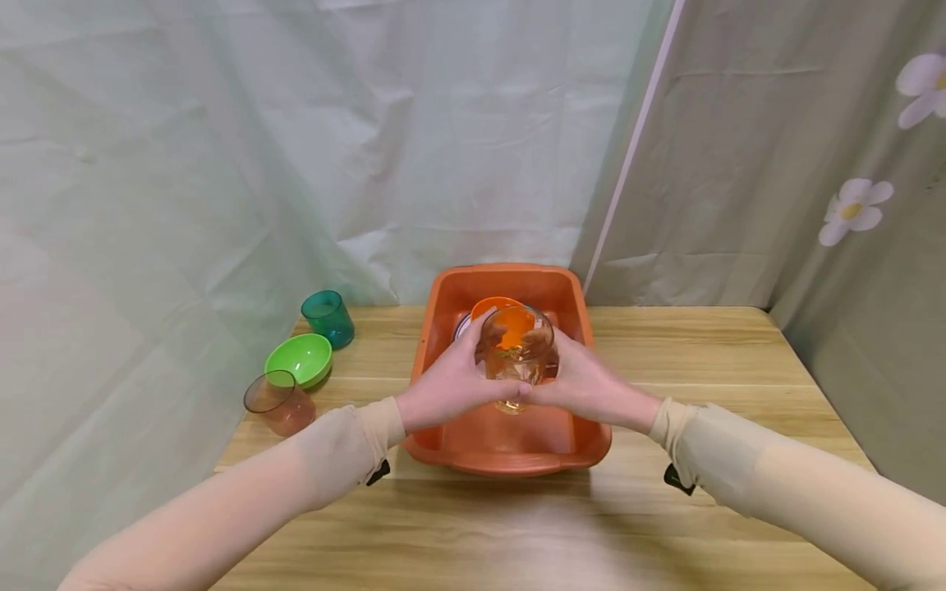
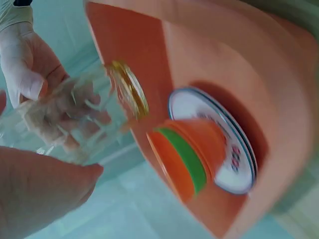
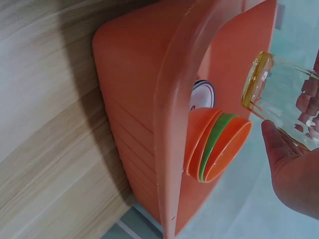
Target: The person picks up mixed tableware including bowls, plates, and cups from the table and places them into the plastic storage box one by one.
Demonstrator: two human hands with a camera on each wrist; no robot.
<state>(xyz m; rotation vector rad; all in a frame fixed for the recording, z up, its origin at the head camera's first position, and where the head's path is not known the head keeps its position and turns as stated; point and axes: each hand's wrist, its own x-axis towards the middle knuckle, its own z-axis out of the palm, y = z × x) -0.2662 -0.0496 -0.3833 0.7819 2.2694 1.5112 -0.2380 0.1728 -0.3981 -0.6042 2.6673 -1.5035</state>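
Observation:
Between both hands is a clear glass cup (image 1: 513, 373) with a yellow-tinted base, held over the orange basin (image 1: 510, 464). My left hand (image 1: 460, 379) grips its left side and my right hand (image 1: 584, 384) its right, with the thumbs meeting at the front. In the left wrist view the glass (image 2: 87, 112) tilts its base toward the basin's inside. Inside the basin lie stacked orange bowls (image 2: 212, 144), one of them green (image 2: 187, 157), against white plates (image 2: 239, 172) with dark rims.
Left of the basin, a teal cup (image 1: 328, 320), a green bowl (image 1: 301, 361) and a pinkish-brown clear cup (image 1: 284, 408) stand in a row on the wooden table (image 1: 702, 353). Pale curtains (image 1: 480, 148) hang behind the table and at both sides.

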